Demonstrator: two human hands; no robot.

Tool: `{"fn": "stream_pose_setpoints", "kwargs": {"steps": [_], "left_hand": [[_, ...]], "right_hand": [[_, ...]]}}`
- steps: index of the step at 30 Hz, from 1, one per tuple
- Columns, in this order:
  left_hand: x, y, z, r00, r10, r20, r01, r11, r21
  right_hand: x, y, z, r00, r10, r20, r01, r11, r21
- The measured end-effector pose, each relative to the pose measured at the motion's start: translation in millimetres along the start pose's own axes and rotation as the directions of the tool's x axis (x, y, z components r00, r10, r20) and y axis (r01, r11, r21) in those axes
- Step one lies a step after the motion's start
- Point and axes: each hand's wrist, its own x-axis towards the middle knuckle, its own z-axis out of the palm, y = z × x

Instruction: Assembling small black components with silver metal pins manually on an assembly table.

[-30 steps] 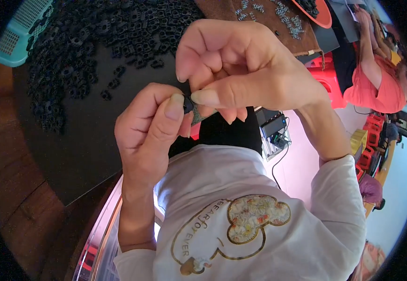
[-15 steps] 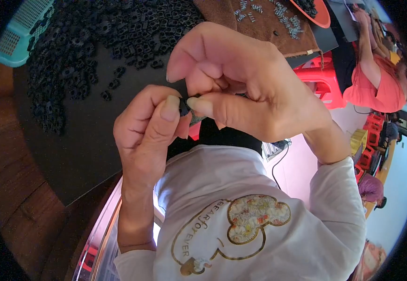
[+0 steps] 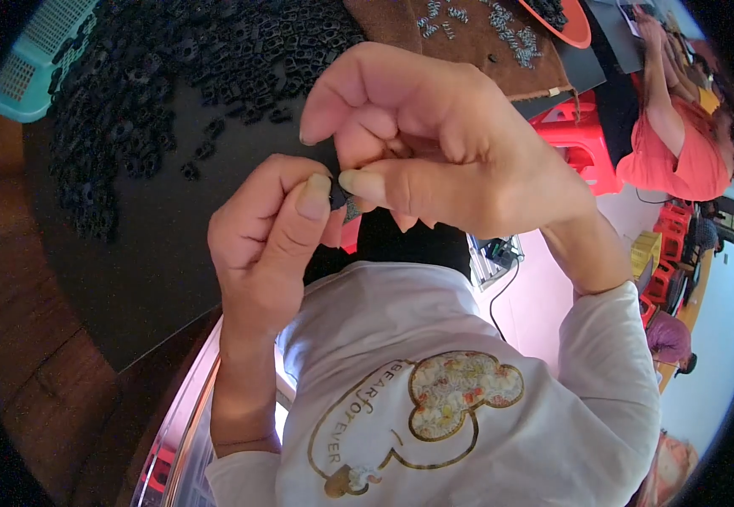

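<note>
Between the thumb and fingers of my left hand point(image 3: 266, 232) is a small black plastic part point(image 3: 337, 197), mostly covered by the fingertips. My right hand point(image 3: 460, 152) is closed in a pinch at the same part, with its thumb tip against the part's right side. Both hands meet above the near edge of the dark table point(image 3: 164, 279). A large heap of similar black plastic parts point(image 3: 156, 93) lies beyond my left hand, a few strays at its near edge. Small metal springs point(image 3: 515, 38) are scattered on a brown cloth point(image 3: 477, 63) beyond my right hand.
A turquoise plastic basket point(image 3: 21, 80) stands at the far left. An orange tray point(image 3: 581, 29) holding black parts is at the far right. Right of the table are a red stool point(image 3: 582, 144) and a seated person in a coral top point(image 3: 684, 139).
My right hand has tilted slightly and its thumb has shifted a little against the black part. My left hand has moved very slightly right, keeping its pinch.
</note>
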Motion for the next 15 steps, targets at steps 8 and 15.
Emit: {"fn": "stream_pose_setpoints", "kwargs": {"steps": [8,15], "left_hand": [[1.9,0.6,-2.4,0.996,-0.087,0.021,0.089,0.991,-0.096],[3.2,-1.7,-4.0,0.998,0.013,0.057,-0.005,0.991,-0.134]], "right_hand": [[1.1,3.6,1.4,0.99,-0.134,-0.047,0.12,0.967,-0.225],[2.5,-9.1,1.5,0.996,0.081,-0.035,-0.081,0.997,0.0]]}}
